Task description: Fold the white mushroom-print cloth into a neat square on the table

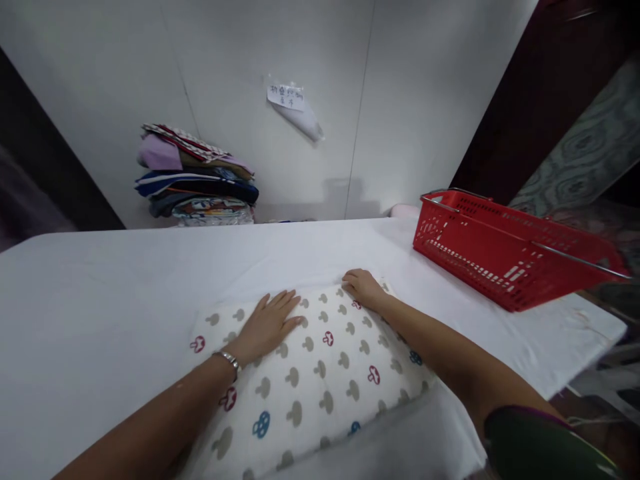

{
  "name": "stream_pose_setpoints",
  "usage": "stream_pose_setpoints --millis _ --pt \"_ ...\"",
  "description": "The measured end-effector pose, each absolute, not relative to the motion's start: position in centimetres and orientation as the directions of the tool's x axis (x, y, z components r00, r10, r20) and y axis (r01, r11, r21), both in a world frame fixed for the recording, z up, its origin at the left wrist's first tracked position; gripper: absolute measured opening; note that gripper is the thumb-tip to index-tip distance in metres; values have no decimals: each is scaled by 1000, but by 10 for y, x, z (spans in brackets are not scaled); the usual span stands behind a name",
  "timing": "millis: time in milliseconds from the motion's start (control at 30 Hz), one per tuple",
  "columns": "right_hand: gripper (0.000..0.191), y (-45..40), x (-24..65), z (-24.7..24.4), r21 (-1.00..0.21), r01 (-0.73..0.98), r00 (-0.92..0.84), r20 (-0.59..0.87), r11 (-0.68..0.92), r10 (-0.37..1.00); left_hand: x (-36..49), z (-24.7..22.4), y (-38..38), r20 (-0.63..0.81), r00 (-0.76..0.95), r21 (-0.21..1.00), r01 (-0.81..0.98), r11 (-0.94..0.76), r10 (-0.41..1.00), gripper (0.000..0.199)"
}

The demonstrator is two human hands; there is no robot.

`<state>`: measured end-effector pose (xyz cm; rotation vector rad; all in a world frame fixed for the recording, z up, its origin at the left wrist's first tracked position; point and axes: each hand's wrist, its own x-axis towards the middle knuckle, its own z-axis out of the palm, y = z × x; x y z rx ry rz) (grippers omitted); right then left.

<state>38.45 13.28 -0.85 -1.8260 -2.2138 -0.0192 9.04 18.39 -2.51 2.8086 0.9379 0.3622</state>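
Cloth (320,368) laid near surface (100,300)'s near edge, apparently being smoothed. Left hand (267,325) spread flat on it; right hand (365,291) curled at its far edge, pinch can't be told. Even pressure likely required next.

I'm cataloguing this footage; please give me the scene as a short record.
fabric: white, mushroom-printed cloth, on a white-covered table
left hand: spread flat on the cloth; silvery wristband
right hand: at the cloth's far right corner
table's right end: red plastic basket
beyond far edge: folded textile stack
wall: handwritten paper
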Motion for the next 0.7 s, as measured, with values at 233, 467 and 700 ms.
stream_pose_setpoints --millis 233,467,700 --pt "64 97 395 -10 -180 969 -168 16 168 986 90 -28 184 133 768 214 594 -775 626 57" --pt "70 96 401 -5 -182 976 -126 -34 118 991 91 -26 182 146 763 211 598 -773 630 56" --pt "68 77 417 -3 -147 977 145 -87 -156 986 95 -22 183 102 759 225 612 -758 643 55"
